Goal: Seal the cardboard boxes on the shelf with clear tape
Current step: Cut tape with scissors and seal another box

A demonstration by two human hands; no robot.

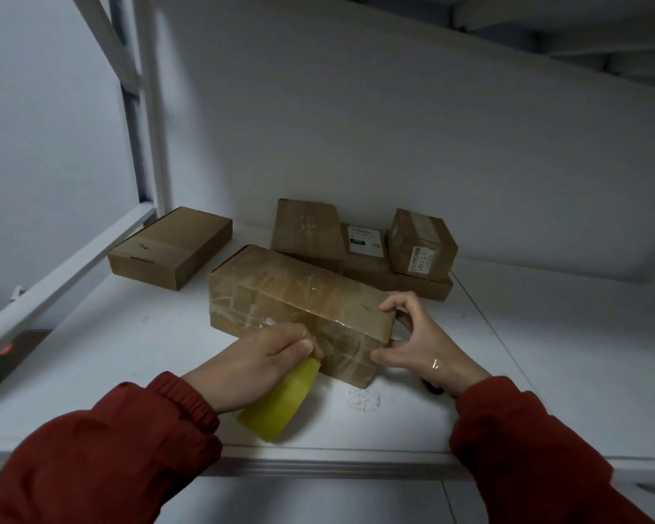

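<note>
Long box (299, 293) lies flat mid-shelf (526, 353), long axis running far-left to near-right. Your left hand (258, 357): grip curled round the tape roll (280, 402), held against the box's near face. Your right hand (424, 346): grip pinching the box's near-right end.

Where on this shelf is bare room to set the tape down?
Bare shelf lies right of the right hand, and front-left between the flat box and the left sleeve. Crowded: behind the taped box, where the stacked boxes sit.

White wall (394, 145), shelving (537, 357) (seemingly metal)
</note>
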